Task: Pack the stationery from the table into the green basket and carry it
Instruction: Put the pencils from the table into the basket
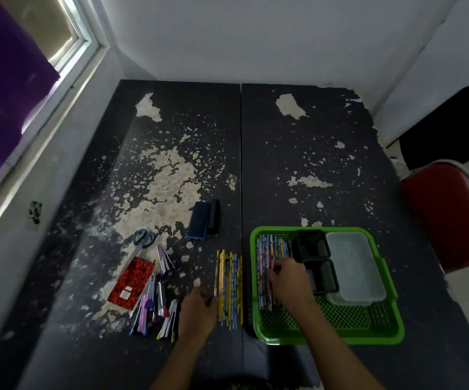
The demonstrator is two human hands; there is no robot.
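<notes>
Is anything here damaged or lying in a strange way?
Yes. The table is damaged: its dark coating has peeled off in pale patches, worst left of centre. The pens lie in a loose, fanned heap beside the red notebook, unlike the neatly aligned pencils.

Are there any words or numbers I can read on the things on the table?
None can be read.
Red notebook: a small white label near its lower edge, too small and blurred to read.
Pencils on the table and pencils in the green basket: printed patterns only, no legible text.
</notes>
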